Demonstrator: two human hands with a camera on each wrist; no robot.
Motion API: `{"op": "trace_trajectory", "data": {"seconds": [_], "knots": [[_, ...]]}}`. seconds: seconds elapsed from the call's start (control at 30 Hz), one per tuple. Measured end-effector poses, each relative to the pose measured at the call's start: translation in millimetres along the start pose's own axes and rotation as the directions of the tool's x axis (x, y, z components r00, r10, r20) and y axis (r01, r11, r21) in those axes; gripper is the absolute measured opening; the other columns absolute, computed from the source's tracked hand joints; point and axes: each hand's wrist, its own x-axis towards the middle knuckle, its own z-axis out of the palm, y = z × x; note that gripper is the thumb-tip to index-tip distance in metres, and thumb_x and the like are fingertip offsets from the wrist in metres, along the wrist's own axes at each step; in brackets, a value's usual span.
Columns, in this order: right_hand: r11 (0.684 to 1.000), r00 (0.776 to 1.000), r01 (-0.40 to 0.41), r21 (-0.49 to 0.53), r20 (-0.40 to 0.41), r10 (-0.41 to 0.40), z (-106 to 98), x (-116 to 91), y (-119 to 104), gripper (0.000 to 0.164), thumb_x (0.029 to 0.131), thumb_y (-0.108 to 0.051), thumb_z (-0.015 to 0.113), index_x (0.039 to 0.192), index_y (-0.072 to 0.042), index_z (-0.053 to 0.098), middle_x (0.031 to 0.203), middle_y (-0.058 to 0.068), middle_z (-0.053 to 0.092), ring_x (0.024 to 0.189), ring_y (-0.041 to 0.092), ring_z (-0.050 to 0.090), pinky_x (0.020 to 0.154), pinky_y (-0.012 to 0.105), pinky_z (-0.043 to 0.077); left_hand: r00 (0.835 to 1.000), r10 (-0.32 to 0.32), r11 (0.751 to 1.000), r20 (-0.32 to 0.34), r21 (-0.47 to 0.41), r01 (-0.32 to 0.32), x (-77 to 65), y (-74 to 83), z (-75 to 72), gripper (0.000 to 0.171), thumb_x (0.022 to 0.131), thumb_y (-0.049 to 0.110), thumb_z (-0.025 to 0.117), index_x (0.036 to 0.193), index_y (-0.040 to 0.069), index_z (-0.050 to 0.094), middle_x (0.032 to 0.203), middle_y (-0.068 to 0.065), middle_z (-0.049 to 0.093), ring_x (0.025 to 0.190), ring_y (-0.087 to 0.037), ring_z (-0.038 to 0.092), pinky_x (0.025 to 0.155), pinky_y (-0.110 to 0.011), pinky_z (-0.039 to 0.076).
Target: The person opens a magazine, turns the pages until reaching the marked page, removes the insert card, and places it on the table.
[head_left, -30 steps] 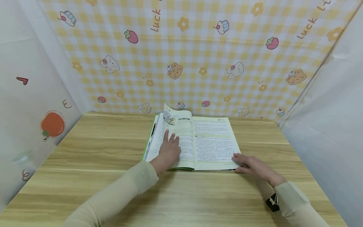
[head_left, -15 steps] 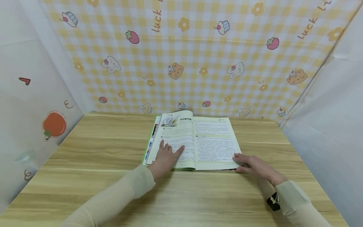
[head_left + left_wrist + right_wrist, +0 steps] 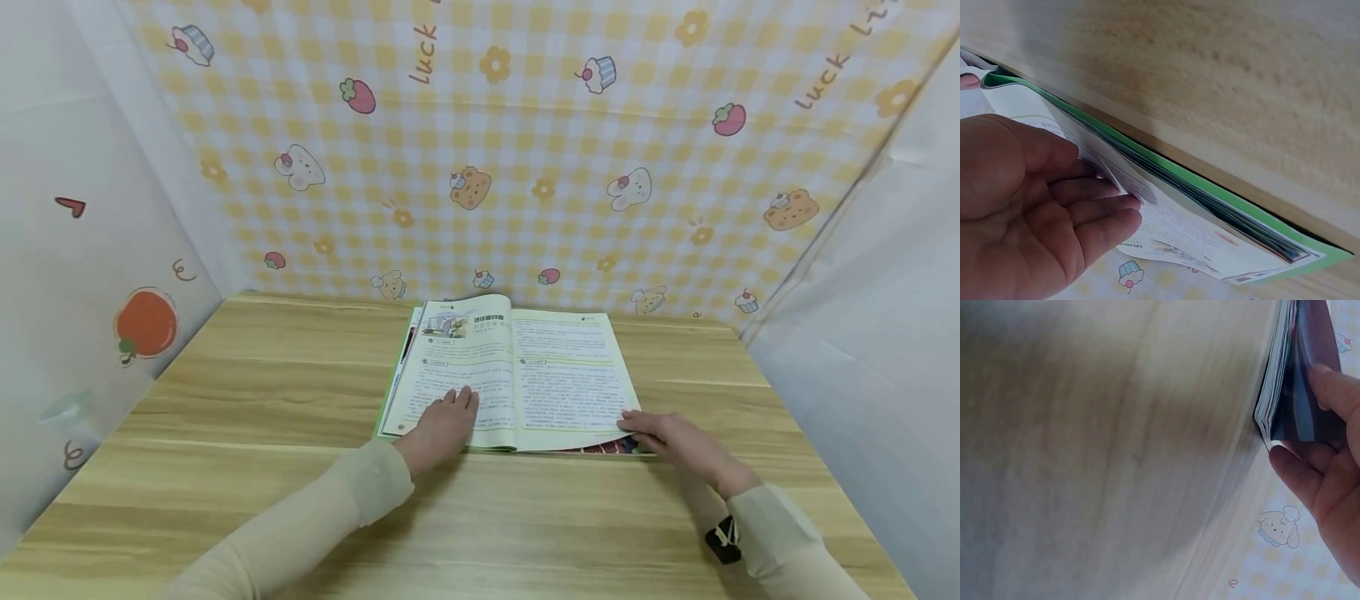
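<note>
A magazine (image 3: pixel 566 375) lies spread open on the wooden table, with printed text on both pages and a small picture at the top of the left one. My left hand (image 3: pixel 442 425) rests on the lower part of the left page (image 3: pixel 450 367), its fingers loosely bent and holding nothing. At the lower right corner, my right hand (image 3: pixel 678 442) pinches the right page (image 3: pixel 1307 400) between thumb and fingers. That corner is lifted a little, and a dark, colourful page (image 3: pixel 611 447) shows beneath it. The magazine's green cover edge (image 3: pixel 1260 219) shows in the left wrist view.
Around the magazine spreads the wooden tabletop (image 3: pixel 300 367). A yellow checked cloth (image 3: pixel 525 142) with cartoon prints hangs behind it. White sheets stand at the left (image 3: pixel 97 208) and right (image 3: pixel 885 333). A small black device (image 3: pixel 723 540) is on the right wrist.
The left page has come down flat, and my left hand has settled on its lower part. My right hand has lifted the right page's corner, showing more of the colourful page below.
</note>
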Motion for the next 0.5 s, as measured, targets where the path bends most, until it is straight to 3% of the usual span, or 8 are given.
{"op": "trace_trajectory", "data": {"seconds": [0.13,0.23,0.33,0.5], "knots": [[0.997,0.996,0.016,-0.078,-0.087,-0.023,3.4,-1.1,-1.0,0.027,0.091,0.0,0.061,0.116,-0.003,0.071,0.118,0.017,0.071,0.108,0.036,0.068,0.086,0.043,0.057,1.0,0.006,1.0,-0.005,0.03,-0.006,0.0,0.4,0.9,0.043,0.101,0.004,0.046,0.144,-0.002,0.044,0.149,-0.018,0.047,0.134,-0.034,0.051,0.102,-0.041,0.051],[0.989,0.978,0.054,-0.138,-0.194,-0.081,6.0,-1.5,-2.1,0.025,0.087,0.003,0.065,0.111,-0.003,0.072,0.11,0.015,0.074,0.101,0.034,0.071,0.083,0.042,0.058,1.0,0.012,1.0,-0.006,0.027,-0.012,1.3,-0.5,1.3,0.043,0.102,0.009,0.046,0.144,-0.002,0.044,0.148,-0.018,0.047,0.134,-0.032,0.051,0.104,-0.039,0.05],[0.976,0.942,0.08,-0.203,-0.305,-0.141,6.5,-0.7,-5.1,0.028,0.083,0.006,0.069,0.109,-0.003,0.072,0.109,0.016,0.074,0.098,0.034,0.071,0.08,0.045,0.058,1.0,0.005,0.998,-0.015,-0.067,-0.006,3.1,-1.1,2.0,0.049,0.104,0.023,0.044,0.145,-0.005,0.041,0.151,-0.021,0.044,0.138,-0.033,0.046,0.11,-0.042,0.044],[0.953,0.873,0.104,-0.285,-0.433,-0.225,1.8,3.4,-14.0,0.04,0.074,0.01,0.075,0.112,-0.003,0.072,0.115,0.016,0.071,0.104,0.035,0.068,0.078,0.045,0.057,0.997,0.013,0.978,-0.072,-0.208,-0.028,5.9,2.0,2.2,0.074,0.102,0.049,0.041,0.149,-0.007,0.032,0.157,-0.024,0.03,0.147,-0.037,0.031,0.117,-0.046,0.034]]}}
